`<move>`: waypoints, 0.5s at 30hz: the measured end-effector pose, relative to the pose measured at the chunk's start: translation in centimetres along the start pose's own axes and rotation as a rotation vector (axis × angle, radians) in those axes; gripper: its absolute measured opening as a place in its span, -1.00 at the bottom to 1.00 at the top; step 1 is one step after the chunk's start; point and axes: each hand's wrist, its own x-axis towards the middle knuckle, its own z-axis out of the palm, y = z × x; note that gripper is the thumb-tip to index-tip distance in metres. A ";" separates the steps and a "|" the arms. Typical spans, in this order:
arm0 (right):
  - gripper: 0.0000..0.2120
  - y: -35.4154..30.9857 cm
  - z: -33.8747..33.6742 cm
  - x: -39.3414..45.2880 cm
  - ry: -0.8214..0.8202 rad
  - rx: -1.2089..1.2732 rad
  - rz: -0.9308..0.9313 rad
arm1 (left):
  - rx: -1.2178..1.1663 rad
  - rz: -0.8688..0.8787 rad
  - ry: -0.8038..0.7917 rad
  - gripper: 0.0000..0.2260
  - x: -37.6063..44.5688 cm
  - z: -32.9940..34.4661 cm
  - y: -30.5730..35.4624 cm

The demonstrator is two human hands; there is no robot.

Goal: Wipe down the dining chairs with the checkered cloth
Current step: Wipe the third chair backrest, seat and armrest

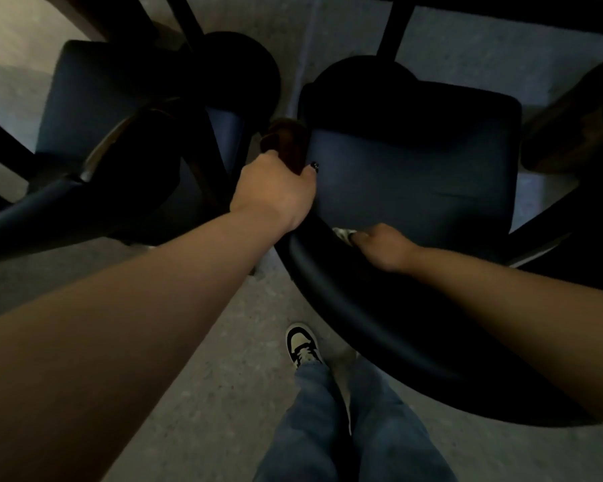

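Brown wooden armrest (286,140) gripped by left hand (275,189); right hand (383,247) fingers pinching checkered cloth (343,234) against dark-blue chair's backrest (362,307).

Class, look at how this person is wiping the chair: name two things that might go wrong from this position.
1. The left hand grips the wooden armrest of the chair while the person leans over its backrest; the chair might tip or slide.
2. The cloth is mostly hidden under the right hand in dim light, so patches of the seat may get missed.
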 end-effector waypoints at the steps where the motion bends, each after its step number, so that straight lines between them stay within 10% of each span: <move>1: -0.65 -1.1 0.3 0.5 0.036 0.048 -0.033 | 0.002 0.002 -0.006 -0.59 -0.1 -0.1 0.1; 9: -0.64 2.4 -0.5 -1.3 -0.007 -0.085 0.005 | 0.050 0.159 0.054 -0.57 -1.7 -0.8 1.0; 15: -0.62 1.6 -0.5 -0.7 -0.010 -0.083 0.005 | 0.190 0.619 0.145 -0.56 -2.8 -1.1 1.3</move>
